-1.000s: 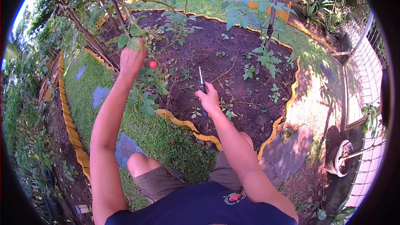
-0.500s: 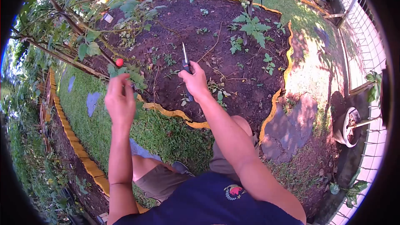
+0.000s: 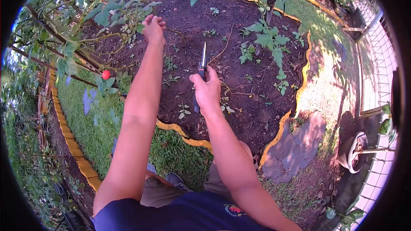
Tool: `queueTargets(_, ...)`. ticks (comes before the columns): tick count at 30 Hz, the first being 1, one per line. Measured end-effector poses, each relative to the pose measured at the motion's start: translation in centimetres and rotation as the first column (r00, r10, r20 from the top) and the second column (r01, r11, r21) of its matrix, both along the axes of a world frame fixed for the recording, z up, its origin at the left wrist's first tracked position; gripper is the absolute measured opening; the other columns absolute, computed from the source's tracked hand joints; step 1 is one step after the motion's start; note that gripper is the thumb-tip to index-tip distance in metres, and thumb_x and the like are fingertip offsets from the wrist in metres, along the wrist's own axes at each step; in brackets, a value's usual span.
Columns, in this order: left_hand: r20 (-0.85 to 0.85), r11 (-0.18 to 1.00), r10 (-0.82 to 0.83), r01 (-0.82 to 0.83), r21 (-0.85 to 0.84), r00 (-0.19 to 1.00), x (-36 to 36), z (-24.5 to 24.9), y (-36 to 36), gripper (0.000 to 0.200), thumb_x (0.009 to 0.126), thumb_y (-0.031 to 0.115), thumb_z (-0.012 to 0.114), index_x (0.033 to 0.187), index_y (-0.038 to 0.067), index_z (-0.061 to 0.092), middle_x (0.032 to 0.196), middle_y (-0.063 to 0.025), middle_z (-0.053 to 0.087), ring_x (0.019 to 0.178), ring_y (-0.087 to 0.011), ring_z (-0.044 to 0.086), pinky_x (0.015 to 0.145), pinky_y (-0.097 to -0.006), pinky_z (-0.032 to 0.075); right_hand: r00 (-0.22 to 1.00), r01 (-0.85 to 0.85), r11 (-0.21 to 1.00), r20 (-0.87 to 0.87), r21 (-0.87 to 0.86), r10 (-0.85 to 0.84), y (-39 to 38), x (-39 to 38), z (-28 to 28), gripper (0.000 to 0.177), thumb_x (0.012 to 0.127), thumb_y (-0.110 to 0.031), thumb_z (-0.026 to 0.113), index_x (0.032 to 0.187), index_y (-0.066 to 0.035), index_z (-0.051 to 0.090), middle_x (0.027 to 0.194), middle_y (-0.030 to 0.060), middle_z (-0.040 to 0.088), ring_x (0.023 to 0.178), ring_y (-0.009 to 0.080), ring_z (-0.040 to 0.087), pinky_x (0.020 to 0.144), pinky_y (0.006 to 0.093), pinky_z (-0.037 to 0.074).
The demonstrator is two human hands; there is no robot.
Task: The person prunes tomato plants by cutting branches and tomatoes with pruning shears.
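Observation:
My right hand (image 3: 207,90) is wrapped round a pair of garden snips (image 3: 203,56), with the narrow pointed blades upward over the soil and the dark, red-trimmed handles running through the palm. At the tomato plant's foliage on the upper left, my left hand (image 3: 154,29) is stretched out with its fingers curled in. A bit of green leaf shows beside the fingers; I cannot tell what is between them. A red tomato (image 3: 106,75) hangs on the plant, left of my left forearm. Leafy stems (image 3: 102,17) lean over wooden stakes (image 3: 83,60) there.
Brown soil (image 3: 188,21) with small seedlings fills the bed, bounded by a wavy yellow edging (image 3: 306,60). Another tomato plant (image 3: 267,38) climbs a dark stake at the upper right. Grass (image 3: 184,158), flat paving stone (image 3: 295,149) and a white pot (image 3: 355,152) lie around the bed.
My left hand has moved up and forward, past the red tomato to the foliage farther off. The snips remain in my right hand, while the view has shifted slightly.

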State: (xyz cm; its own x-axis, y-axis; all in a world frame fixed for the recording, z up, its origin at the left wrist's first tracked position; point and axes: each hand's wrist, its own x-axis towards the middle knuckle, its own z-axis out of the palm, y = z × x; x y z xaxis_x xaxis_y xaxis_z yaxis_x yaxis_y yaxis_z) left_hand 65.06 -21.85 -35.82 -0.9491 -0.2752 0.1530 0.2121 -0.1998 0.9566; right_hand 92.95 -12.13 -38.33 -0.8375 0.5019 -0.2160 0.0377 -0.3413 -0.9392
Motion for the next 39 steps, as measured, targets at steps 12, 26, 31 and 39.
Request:
queueTargets(12, -0.031, 0.908, 0.142, -0.142, -0.394, 0.989, -11.0, -1.2, -2.5, 0.027, 0.088, 0.003, 0.055, 0.114, 0.0, 0.058, 0.076, -0.0102, 0.069, 0.055, -0.0185, 0.061, 0.045, -0.0292, 0.044, 0.987, -0.127, 0.977, 0.115, 0.169, 0.108, -1.3, 0.4, 1.4, 0.056, 0.078, -0.025, 0.068, 0.128, -0.001, 0.057, 0.09, 0.0144, 0.07, 0.084, 0.029, 0.07, 0.078, 0.0413, 0.053)
queueTargets(26, 0.029, 0.967, -0.026, 0.033, -0.251, 0.999, -10.3, -1.2, -3.5, 0.018, 0.102, 0.029, 0.056, 0.095, 0.013, 0.06, 0.072, -0.0007, 0.065, 0.051, -0.0076, 0.051, 0.046, -0.0241, 0.039, 0.977, -0.171, 0.976, 0.15, 0.135, 0.151, -0.8, 0.3, 1.4, 0.061, 0.08, -0.026, 0.066, 0.135, -0.001, 0.053, 0.103, 0.0159, 0.071, 0.097, 0.0342, 0.069, 0.086, 0.0427, 0.051)
queueTargets(31, -0.294, 0.569, 0.008, -0.246, -0.785, 0.956, -15.8, -5.8, -6.7, 0.022, 0.102, 0.029, 0.054, 0.101, 0.009, 0.061, 0.077, -0.0045, 0.066, 0.06, -0.0152, 0.061, 0.054, -0.0305, 0.048, 0.978, -0.167, 0.97, 0.157, 0.175, 0.14, -0.8, 0.2, 1.4, 0.064, 0.08, -0.027, 0.066, 0.136, -0.001, 0.052, 0.105, 0.0168, 0.071, 0.1, 0.035, 0.069, 0.088, 0.043, 0.051)
queueTargets(39, -0.356, 0.307, 0.214, -0.408, -0.86, 0.91, -3.9, -1.2, -1.2, 0.027, 0.1, 0.029, 0.056, 0.099, 0.003, 0.063, 0.093, -0.02, 0.071, 0.086, -0.0397, 0.07, 0.076, -0.0518, 0.053, 0.982, -0.149, 0.981, 0.132, 0.123, 0.133, -1.4, -0.5, -0.1, 0.063, 0.078, -0.026, 0.068, 0.133, 0.0, 0.054, 0.101, 0.0136, 0.069, 0.09, 0.0268, 0.068, 0.082, 0.0383, 0.052)
